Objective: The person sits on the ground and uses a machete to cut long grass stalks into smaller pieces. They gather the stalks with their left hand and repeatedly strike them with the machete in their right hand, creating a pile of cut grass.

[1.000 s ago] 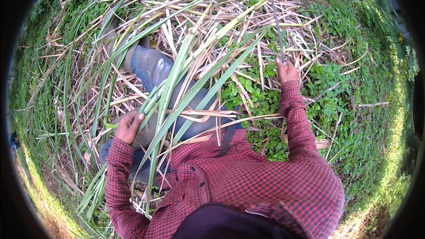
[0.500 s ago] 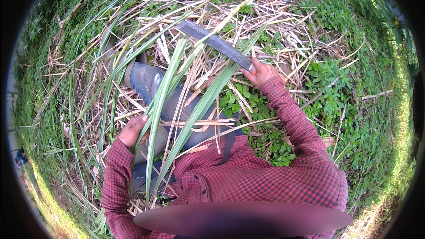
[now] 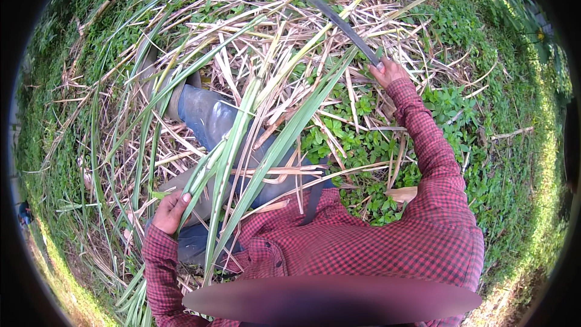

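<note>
Long green leaves (image 3: 242, 115) lie slantwise in front of us, across our blue-trousered legs (image 3: 209, 118), their lower ends near our checked shirt and their upper ends over the dry straw (image 3: 399, 33). Our left hand (image 3: 171, 211) is closed on the lower left part of this bunch, the thumb lying over it; the fingers underneath are mostly hidden. Our right hand (image 3: 390, 74) grips the near end of a long dark blade (image 3: 348, 29), which points up and to the left over the straw, apart from the leaves. We judge the leaves to be light and springy, stiffer along the midrib and floppy toward the tips, and probably smooth enough to slide if we hold them loosely. Their edges may be sharp on bare skin, so we do best to press them flat between thumb and fingers, low on the bunch where they lie closest together, well away from the blade, rather than draw them through our grip.
</note>
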A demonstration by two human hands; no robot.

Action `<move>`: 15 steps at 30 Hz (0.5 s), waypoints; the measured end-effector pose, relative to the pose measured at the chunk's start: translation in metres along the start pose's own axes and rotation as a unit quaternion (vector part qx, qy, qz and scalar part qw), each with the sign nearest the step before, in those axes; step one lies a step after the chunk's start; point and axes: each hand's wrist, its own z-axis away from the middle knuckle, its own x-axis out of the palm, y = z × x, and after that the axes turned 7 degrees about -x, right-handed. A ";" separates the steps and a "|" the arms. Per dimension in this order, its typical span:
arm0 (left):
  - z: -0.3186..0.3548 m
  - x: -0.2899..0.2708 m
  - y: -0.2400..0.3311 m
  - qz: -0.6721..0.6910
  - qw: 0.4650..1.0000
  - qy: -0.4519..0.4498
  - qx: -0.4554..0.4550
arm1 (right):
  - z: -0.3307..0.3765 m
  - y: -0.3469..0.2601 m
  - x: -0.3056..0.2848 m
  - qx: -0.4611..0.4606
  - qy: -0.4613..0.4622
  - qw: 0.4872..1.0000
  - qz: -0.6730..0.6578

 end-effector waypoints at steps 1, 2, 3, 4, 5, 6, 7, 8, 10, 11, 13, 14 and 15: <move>-0.007 0.000 -0.002 -0.020 0.999 0.014 0.031 | 0.010 -0.014 0.001 -0.054 -0.022 0.998 0.029; -0.012 0.004 -0.002 -0.004 0.999 0.016 0.037 | 0.019 -0.035 -0.008 -0.091 -0.059 0.991 0.073; -0.010 0.002 -0.001 0.014 1.000 0.000 0.017 | 0.024 -0.051 -0.014 -0.129 -0.097 0.980 0.112; -0.006 -0.002 -0.001 0.032 0.999 -0.016 -0.004 | 0.018 -0.046 -0.006 -0.135 -0.066 0.984 0.095; -0.003 -0.007 -0.003 0.049 0.998 -0.037 -0.023 | 0.012 -0.034 0.004 -0.134 -0.036 0.987 0.080; 0.005 -0.013 -0.008 0.058 0.997 -0.034 -0.033 | 0.000 -0.022 0.005 -0.054 -0.026 0.998 0.023; 0.017 -0.021 -0.018 0.065 0.996 -0.027 -0.049 | -0.021 -0.006 0.013 0.006 0.010 0.999 0.042; 0.020 -0.028 -0.029 0.070 0.995 -0.033 -0.064 | -0.045 0.026 0.022 0.096 0.032 0.995 0.015; 0.035 -0.028 -0.041 0.097 0.988 -0.042 -0.111 | -0.056 0.046 0.029 0.174 0.045 0.984 -0.016; 0.038 -0.022 -0.038 0.121 0.983 -0.045 -0.131 | -0.055 0.041 0.021 0.161 0.049 0.986 -0.017; 0.032 -0.009 -0.035 0.153 0.973 -0.066 -0.159 | -0.029 0.014 0.018 0.081 0.009 0.997 -0.008; 0.024 -0.003 -0.029 0.153 0.971 -0.078 -0.168 | -0.010 -0.007 0.014 -0.003 -0.020 1.000 0.014; 0.016 0.002 -0.023 0.153 0.969 -0.086 -0.172 | 0.011 -0.030 0.012 -0.097 -0.028 0.995 0.016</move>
